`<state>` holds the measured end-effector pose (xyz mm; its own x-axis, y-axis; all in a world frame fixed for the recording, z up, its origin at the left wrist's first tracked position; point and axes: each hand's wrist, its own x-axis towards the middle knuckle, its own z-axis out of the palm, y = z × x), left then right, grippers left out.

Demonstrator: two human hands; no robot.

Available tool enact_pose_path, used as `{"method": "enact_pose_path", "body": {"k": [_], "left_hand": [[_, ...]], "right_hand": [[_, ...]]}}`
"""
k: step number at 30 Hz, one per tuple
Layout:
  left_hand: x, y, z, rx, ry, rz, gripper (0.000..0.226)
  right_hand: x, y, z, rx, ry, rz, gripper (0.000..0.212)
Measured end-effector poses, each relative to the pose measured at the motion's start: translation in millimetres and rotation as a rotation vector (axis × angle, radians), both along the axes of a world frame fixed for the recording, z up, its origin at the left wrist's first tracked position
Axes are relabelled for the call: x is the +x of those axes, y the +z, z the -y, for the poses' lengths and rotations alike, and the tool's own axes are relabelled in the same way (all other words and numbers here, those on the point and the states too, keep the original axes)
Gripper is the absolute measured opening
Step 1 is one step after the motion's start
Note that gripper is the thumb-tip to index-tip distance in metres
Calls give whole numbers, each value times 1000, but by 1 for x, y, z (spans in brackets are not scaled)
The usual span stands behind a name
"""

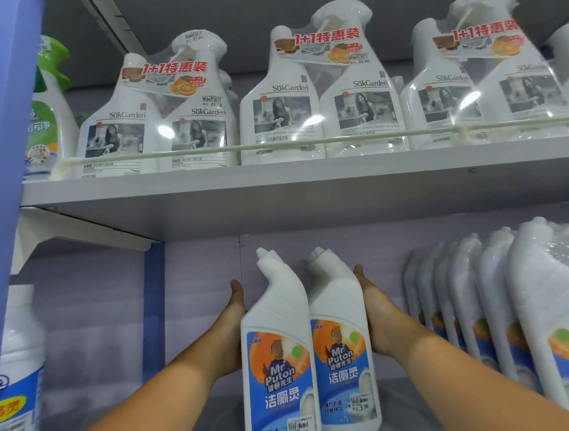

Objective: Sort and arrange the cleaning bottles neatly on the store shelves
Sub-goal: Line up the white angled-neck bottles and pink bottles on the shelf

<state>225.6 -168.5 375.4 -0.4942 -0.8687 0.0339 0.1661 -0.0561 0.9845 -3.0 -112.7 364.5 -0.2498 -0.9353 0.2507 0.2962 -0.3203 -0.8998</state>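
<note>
Two bottles (308,350) (side by side) between hands (233,329).

1. Two white angled-neck bottles, the left bottle (278,360) and the right bottle (343,347), stand upright, side by side and touching, on the lower shelf (212,424).
2. Both carry blue-and-orange "Mr Puton" labels and 5.00 price stickers.

A: Upper shelf, spray bottle twin-packs (318,109): label "SukGarden"; red banner "1+1特惠装"; price sticker "25.00".
B: Lower shelf?
A: Left toilet cleaner bottle (277,370): "Mr. Puton", "洁厕灵", price tag "5.00". Right toilet cleaner bottle (343,358): same brand, same "5.00".
B: Far-left jug (16,393)?
A: Text partly cut off, unreadable.
</note>
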Motion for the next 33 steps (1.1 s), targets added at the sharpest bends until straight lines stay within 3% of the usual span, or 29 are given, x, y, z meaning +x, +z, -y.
{"method": "enact_pose_path", "body": {"k": [7,20,24,26,29,33], "left_hand": [[7,-5,-25,-46,122,16,92],[13,-18,-44,-21,79,18,96],[20,-22,-54,-125,108,11,82],[30,-29,-64,-295,260,78,59],[51,-43,-76,-565,433,109,25],[56,-55,-91,-638,393,361,34]], "right_hand": [[14,1,-23,53,-93,-51,83],[26,-10,-36,122,-131,-50,84],[27,-7,-49,189,-350,-277,61],[25,-8,-62,182,-459,-492,44],[21,-21,-81,151,-396,-712,32],[20,-31,-88,223,-336,-781,32]]}}
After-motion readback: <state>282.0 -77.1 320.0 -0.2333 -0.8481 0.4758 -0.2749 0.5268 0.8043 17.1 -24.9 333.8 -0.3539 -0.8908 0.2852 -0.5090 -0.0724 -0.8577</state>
